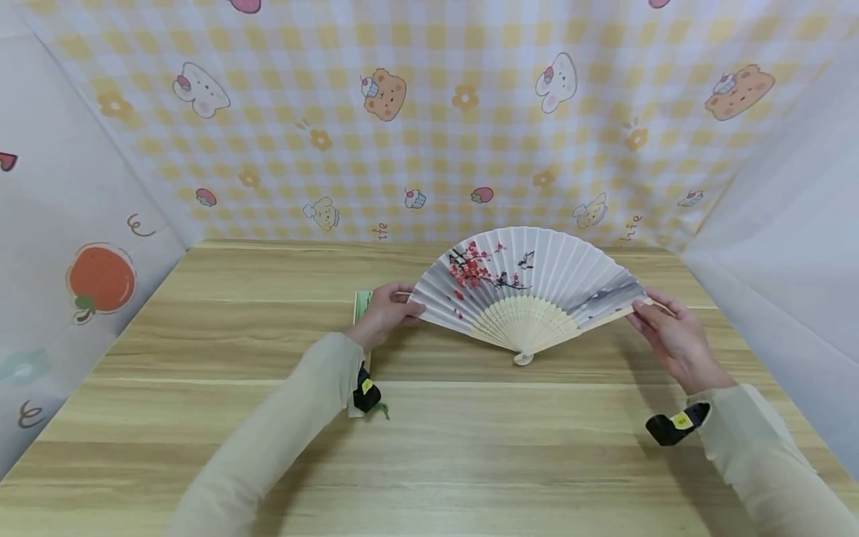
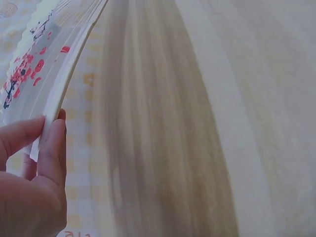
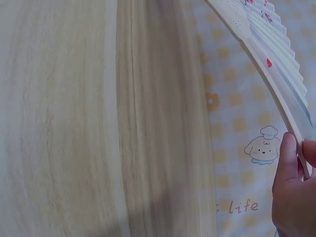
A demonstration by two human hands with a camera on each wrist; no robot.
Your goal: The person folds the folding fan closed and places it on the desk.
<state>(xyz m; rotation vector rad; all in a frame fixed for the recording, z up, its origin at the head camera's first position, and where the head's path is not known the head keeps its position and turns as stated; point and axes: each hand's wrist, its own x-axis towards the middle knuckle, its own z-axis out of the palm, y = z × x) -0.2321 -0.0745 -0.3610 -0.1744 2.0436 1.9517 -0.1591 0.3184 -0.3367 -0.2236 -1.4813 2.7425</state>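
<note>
Tabletop (image 1: 456,462): wood-grain surface, extending below and around the fingers of both hands.
Backdrop cloth (image 1: 429,149): yellow-and-white gingham with cartoon animals, located beyond the fingers.
Sleeves: the left sleeve (image 1: 282,440) and the right sleeve (image 1: 758,447), both pale beige, covering the forearms behind the fingers.
Folding fan (image 1: 530,276): spread in an arc, suspended between the fingertips of both hands. Red blossoms on a dark branch, with birds, are printed toward the left fingers; a grey wash lies toward the right fingers. The pale pivot (image 1: 523,359) sits between the two sets of fingers and nearer the wearer.
Left hand (image 1: 384,315): thumb and fingers pinch the left guard stick (image 2: 61,89) near its outer end, thumb on one side, fingers on the other.
Right hand (image 1: 679,344): thumb and fingers pinch the right guard stick (image 3: 276,96) near its outer end.
Narrow flat item (image 1: 363,300): green at its far end, just left of the left fingers; the left arm hides its middle.
Wrist cameras: a left black unit (image 1: 366,391) and a right black unit (image 1: 671,428), each behind the fingers.
Small green strand (image 1: 385,410): nearer the wearer than the left fingers; material unclear.
</note>
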